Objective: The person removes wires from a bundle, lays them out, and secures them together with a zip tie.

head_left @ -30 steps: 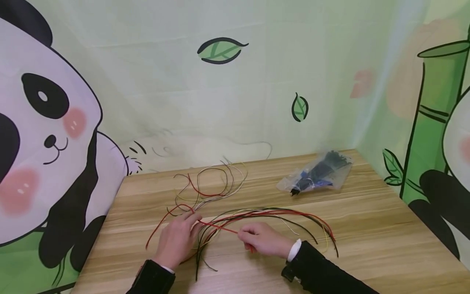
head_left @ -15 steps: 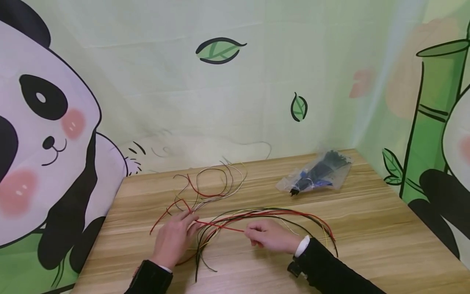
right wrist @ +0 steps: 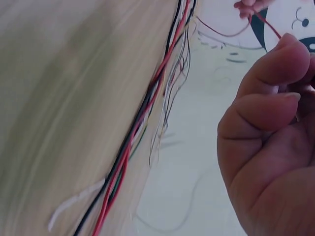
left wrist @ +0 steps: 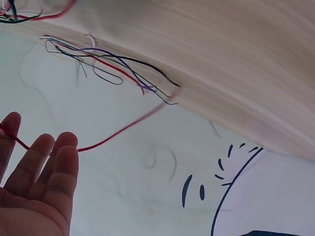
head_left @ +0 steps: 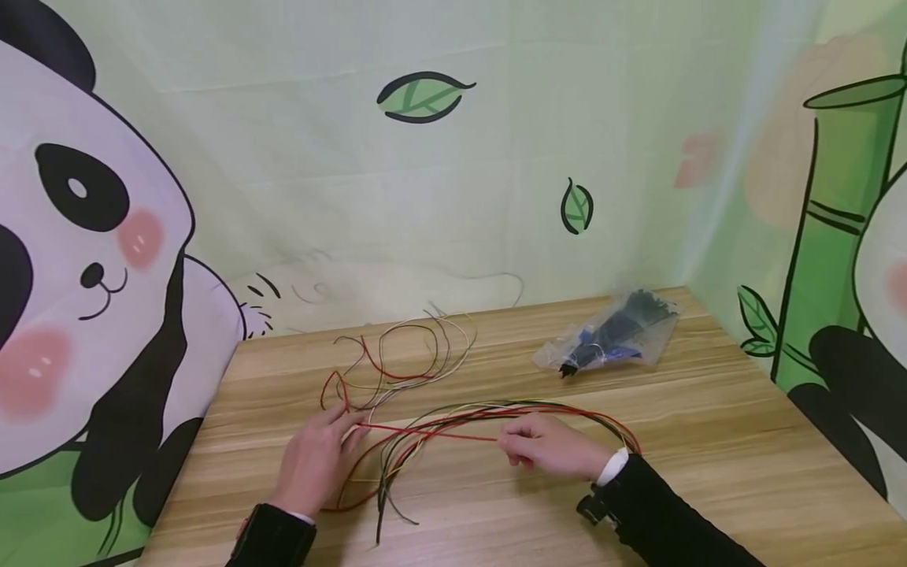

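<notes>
A thin red wire (head_left: 464, 437) runs taut between the two hands, low over the table. My left hand (head_left: 312, 461) holds it at the fingertips; a short loop of the wire rises beyond them. In the left wrist view the red wire (left wrist: 115, 135) passes across fairly straight fingers. My right hand (head_left: 556, 449) pinches the other part between thumb and curled index finger. Beneath the stretched wire lies an arched bundle of red, black, yellow and green wires (head_left: 553, 407). The right forearm covers the bundle's right end.
Behind the left hand, thinner wires (head_left: 425, 378) lie in loose loops. A clear plastic bag (head_left: 616, 335) with black and blue contents sits at the back right of the wooden table (head_left: 708, 472). A panda-printed cloth (head_left: 298, 142) hangs behind the table.
My right hand has moved right, drawing the red wire along. The loose tail beyond my left hand has shortened into a small loop, and the left hand has shifted slightly left.
</notes>
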A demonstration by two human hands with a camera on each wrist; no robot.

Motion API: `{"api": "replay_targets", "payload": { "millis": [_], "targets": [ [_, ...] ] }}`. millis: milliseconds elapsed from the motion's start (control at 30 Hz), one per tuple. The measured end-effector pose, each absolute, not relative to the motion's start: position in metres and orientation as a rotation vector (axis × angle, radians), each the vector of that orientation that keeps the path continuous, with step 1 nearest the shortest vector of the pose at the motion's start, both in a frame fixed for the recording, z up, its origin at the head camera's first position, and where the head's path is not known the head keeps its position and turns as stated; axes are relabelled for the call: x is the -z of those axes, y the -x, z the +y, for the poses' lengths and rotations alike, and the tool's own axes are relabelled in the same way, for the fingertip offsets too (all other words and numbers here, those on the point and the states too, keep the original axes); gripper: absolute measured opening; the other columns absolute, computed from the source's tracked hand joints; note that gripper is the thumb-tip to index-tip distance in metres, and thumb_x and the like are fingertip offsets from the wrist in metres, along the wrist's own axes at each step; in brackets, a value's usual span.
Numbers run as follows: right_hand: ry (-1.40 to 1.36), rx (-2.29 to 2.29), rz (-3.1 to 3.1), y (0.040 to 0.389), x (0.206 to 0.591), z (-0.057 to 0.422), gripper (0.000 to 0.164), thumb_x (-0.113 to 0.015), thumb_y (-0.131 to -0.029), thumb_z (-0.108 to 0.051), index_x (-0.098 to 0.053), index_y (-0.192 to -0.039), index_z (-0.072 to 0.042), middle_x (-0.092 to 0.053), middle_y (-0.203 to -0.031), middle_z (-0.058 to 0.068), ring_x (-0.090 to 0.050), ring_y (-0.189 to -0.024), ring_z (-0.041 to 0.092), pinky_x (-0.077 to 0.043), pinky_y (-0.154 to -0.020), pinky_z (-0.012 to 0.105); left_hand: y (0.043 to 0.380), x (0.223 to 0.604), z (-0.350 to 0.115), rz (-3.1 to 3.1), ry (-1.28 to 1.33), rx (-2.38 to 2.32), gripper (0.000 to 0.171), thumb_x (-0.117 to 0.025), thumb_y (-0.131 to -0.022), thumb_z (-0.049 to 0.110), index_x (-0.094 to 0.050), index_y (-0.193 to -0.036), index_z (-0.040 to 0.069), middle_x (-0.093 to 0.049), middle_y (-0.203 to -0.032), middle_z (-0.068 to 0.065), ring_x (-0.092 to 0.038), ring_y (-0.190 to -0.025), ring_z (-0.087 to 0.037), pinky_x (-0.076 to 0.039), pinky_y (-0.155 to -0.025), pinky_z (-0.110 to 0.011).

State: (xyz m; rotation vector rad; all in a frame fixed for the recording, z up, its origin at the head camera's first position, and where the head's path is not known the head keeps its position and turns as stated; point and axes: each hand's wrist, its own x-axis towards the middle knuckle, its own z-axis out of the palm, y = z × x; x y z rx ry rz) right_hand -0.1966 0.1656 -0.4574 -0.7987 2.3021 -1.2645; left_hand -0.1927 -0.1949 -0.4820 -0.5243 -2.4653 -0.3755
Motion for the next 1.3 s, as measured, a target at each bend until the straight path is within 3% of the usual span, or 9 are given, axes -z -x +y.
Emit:
{"api": "replay_targets", "payload": {
  "millis": [167,400,567,767,933,1133,1300],
  "targets": [
    [0.787,1.284,2.290,0.200,0.452,0.181,0.035,-0.048,-0.101,-0.033,-0.061,-0.077,-0.012,-0.055,-0.070,0.006,-0.050,-0.061,0.013,-0.041,-0.060,0.026,0.192,0.481,-0.202,-2.454,0.525,0.323,0.019,-0.077,-0.080,0.024,-0.074,-0.096,0.013,-0.069,-0.105,-0.012,-0.067,-0.091,-0.030,-0.053,-0.068,-0.046],
    [0.692,1.276,2.302,0.202,0.445,0.205,0.034,-0.047,-0.101,-0.034,-0.061,-0.081,-0.011,-0.058,-0.081,0.019,-0.053,-0.066,0.025,-0.043,-0.061,0.030,0.193,0.480,-0.203,-2.442,0.547,0.303,0.018,-0.076,-0.082,0.025,-0.074,-0.096,0.014,-0.069,-0.103,-0.011,-0.067,-0.089,-0.029,-0.054,-0.065,-0.044],
    [0.672,1.271,2.347,0.205,0.446,0.225,0.036,-0.046,-0.101,-0.036,-0.061,-0.081,-0.011,-0.056,-0.075,0.019,-0.050,-0.062,0.022,-0.041,-0.061,0.030,0.194,0.478,-0.203,-2.427,0.542,0.306,0.017,-0.077,-0.081,0.023,-0.073,-0.094,0.013,-0.069,-0.102,-0.012,-0.067,-0.088,-0.029,-0.053,-0.063,-0.044],
    [0.627,1.280,2.385,0.203,0.442,0.251,0.036,-0.044,-0.102,-0.034,-0.060,-0.084,-0.007,-0.052,-0.071,0.009,-0.048,-0.062,0.021,-0.038,-0.061,0.028,0.192,0.475,-0.210,-2.435,0.512,0.297,0.017,-0.078,-0.080,0.020,-0.074,-0.094,0.010,-0.069,-0.102,-0.014,-0.067,-0.088,-0.031,-0.054,-0.064,-0.045],
    [0.572,1.313,2.391,0.200,0.439,0.273,0.036,-0.044,-0.103,-0.031,-0.058,-0.086,-0.002,-0.046,-0.069,0.005,-0.038,-0.056,0.014,-0.033,-0.053,0.027,0.190,0.476,-0.221,-2.399,0.508,0.271,0.017,-0.078,-0.079,0.017,-0.074,-0.094,0.009,-0.070,-0.095,-0.011,-0.069,-0.079,-0.029,-0.053,-0.059,-0.043],
    [0.474,1.332,2.485,0.200,0.441,0.294,0.035,-0.046,-0.102,-0.030,-0.058,-0.086,-0.002,-0.050,-0.070,0.007,-0.044,-0.058,0.023,-0.036,-0.055,0.028,0.187,0.473,-0.231,-2.381,0.469,0.208,0.015,-0.078,-0.079,0.019,-0.074,-0.087,0.007,-0.066,-0.076,-0.006,-0.064,-0.064,-0.025,-0.048,-0.051,-0.040],
    [0.378,1.298,2.667,0.201,0.445,0.308,0.030,-0.052,-0.099,-0.034,-0.063,-0.089,-0.007,-0.054,-0.077,0.008,-0.050,-0.065,0.018,-0.044,-0.059,0.030,0.183,0.470,-0.237,-2.433,0.428,0.230,0.015,-0.079,-0.078,0.019,-0.072,-0.075,0.006,-0.058,-0.072,-0.004,-0.058,-0.064,-0.024,-0.047,-0.052,-0.040]
  ]
}}
